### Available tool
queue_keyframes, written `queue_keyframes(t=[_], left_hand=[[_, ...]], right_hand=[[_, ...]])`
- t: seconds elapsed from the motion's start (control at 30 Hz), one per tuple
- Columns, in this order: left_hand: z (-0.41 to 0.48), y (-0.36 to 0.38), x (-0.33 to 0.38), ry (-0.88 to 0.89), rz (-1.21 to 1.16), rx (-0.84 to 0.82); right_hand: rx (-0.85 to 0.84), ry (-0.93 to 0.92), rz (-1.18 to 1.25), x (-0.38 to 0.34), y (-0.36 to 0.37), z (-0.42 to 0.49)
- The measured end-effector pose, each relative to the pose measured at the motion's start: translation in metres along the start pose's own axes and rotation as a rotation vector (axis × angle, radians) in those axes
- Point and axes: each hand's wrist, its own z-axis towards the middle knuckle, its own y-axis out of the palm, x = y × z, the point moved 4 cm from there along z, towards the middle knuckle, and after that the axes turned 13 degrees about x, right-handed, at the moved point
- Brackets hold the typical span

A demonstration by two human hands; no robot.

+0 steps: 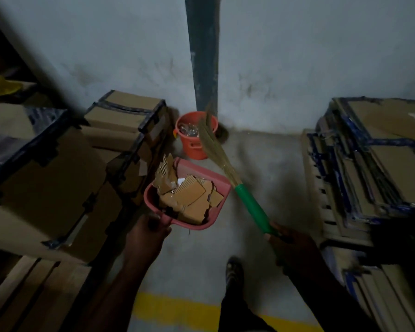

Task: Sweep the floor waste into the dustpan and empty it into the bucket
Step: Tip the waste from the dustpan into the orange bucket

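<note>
So the left hand [149, 232] grips the pink plastic dustpan [201, 174] full of torn cardboard scraps [192, 195], the right hand [288, 243] clutches the green-handled straw broom [252, 207], and the orange plastic bucket [192, 144] sits straight ahead, just beyond the pan's far lip.

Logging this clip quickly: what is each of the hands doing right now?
Left hand: closed, gripping the handle of the pink dustpan loaded with cardboard scraps.
Right hand: closed, gripping the green handle of the broom.
</note>
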Motion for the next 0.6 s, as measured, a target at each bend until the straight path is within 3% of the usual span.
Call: queue_keyframes(t=[0.37,0.6], left_hand=[[0.201,0.106,0.155,-0.042,-0.105,0.021],[0.354,0.167,0.187,-0.013,-0.067,-0.024]], right_hand=[[-0.125,-0.056,-0.090,-0.156,0.084,0.244],[-0.120,-0.016,-0.100,-0.213,0.166,0.381]])
